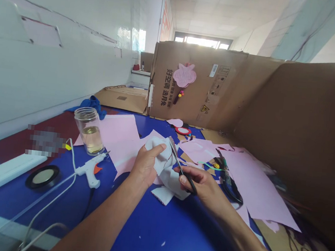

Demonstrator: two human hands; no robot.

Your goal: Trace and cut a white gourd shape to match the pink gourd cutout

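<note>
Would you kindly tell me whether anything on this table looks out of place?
I see no spill, but the lidless glass jar of yellowish liquid seems oddly placed, standing so close to the glue gun and pink paper.

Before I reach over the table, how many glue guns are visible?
1: the white glue gun is on the blue tabletop, beside the open glass jar, left of the left hand. Others may be hidden.

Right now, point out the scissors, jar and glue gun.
Scissors (pixel 179 163): head view, lower part of the blades.
Jar (pixel 91 133): head view, glass side.
Glue gun (pixel 89 168): head view, white body.
</note>
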